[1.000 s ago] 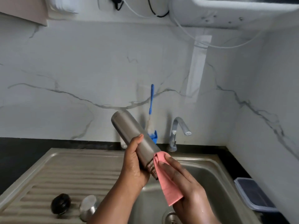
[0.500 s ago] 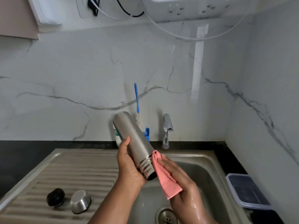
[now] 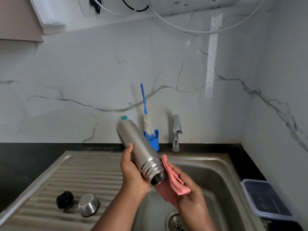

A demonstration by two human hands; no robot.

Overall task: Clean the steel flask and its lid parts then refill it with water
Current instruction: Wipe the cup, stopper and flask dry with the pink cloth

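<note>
My left hand (image 3: 133, 174) grips the steel flask (image 3: 140, 150) around its lower body, tilted with the open threaded mouth pointing down toward me over the sink basin (image 3: 215, 177). My right hand (image 3: 188, 189) holds a folded pink cloth (image 3: 173, 179) against the flask's neck and mouth. On the ribbed drainboard (image 3: 70, 177) at lower left lie the black inner stopper (image 3: 65, 199) and the steel cup lid (image 3: 88, 204), upside down.
The tap (image 3: 176, 130) stands behind the basin, no water running. A blue bottle brush (image 3: 145, 110) sits in a blue holder (image 3: 154, 140) by the wall, beside a bottle with a teal cap (image 3: 124, 117). A clear plastic box (image 3: 265, 199) is on the right counter. The drain (image 3: 175, 222) lies below my hands.
The flask's mouth has come free of the cloth and now shows open. The cloth has slid to the neck's side. The camera view dipped and shifted slightly.
</note>
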